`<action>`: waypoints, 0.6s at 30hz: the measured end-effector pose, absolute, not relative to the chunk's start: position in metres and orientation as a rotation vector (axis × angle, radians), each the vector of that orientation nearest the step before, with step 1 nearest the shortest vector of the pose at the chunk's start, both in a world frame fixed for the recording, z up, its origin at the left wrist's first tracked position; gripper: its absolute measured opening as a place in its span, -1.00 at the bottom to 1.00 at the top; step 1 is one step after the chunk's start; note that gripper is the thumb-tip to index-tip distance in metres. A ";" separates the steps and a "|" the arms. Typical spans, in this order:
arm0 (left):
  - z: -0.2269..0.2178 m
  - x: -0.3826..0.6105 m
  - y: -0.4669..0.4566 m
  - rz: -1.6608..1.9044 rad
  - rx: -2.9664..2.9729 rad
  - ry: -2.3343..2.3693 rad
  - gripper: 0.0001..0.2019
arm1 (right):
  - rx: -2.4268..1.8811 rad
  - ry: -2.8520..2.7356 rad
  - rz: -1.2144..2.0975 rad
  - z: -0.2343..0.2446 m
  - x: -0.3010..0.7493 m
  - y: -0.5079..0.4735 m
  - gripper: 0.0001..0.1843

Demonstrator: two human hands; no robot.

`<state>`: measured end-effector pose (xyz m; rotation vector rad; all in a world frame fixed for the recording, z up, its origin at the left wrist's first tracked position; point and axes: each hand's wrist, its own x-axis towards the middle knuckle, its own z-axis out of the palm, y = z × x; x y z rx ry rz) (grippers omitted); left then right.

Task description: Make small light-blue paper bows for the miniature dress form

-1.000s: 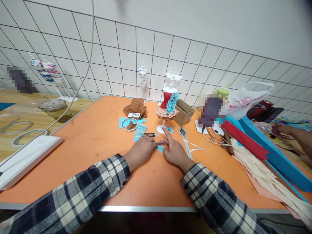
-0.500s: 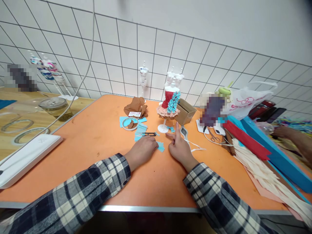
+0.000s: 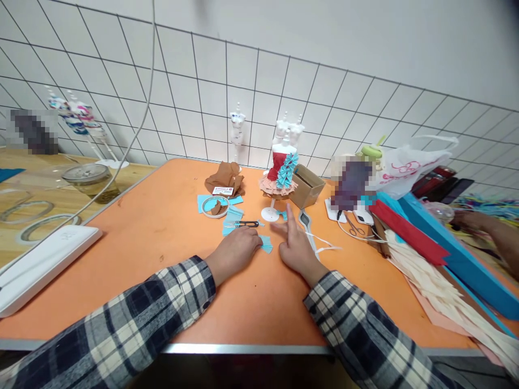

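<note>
My left hand [image 3: 236, 249] rests on the orange table with its fingers closed at the edge of a small piece of blue crepe paper [image 3: 266, 245]. Just beyond its knuckles lie black thread snips [image 3: 246, 223] on a blue paper strip [image 3: 234, 214]. My right hand [image 3: 299, 249] is open and holds nothing; its index finger stretches forward and another finger, blurred, sticks out to the left. In front of that hand stands a small white dress form [image 3: 271, 214] wearing a red bodice [image 3: 277, 166], blue ruffles [image 3: 287, 171] and a pink frilled skirt [image 3: 278, 186].
Brown crepe paper [image 3: 225, 178] and a tape roll [image 3: 215, 207] lie left of the form. A cardboard box [image 3: 308, 186], scissors [image 3: 357, 229] and paper strips [image 3: 413, 237] are on the right. A white power bank [image 3: 52, 267] lies left. Another person's hand [image 3: 482, 224] shows far right.
The fingers of my right hand have shifted slightly, the index finger leaning a little to the left. My left hand stays at the blue piece. The view has moved a little.
</note>
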<state>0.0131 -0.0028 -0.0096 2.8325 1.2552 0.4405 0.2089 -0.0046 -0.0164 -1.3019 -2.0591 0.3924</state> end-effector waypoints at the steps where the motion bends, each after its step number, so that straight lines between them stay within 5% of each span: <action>1: -0.009 0.013 -0.003 0.434 2.834 1.255 -0.81 | -1.237 -2.087 0.455 -0.017 0.208 -0.005 0.13; 9: -0.006 0.014 -0.003 0.377 2.866 1.267 -0.75 | -1.299 -2.109 0.717 -0.028 0.202 -0.003 0.12; 18: -0.011 0.013 -0.002 0.429 2.821 1.263 -0.82 | -1.683 -2.045 0.015 -0.009 0.213 -0.004 -0.07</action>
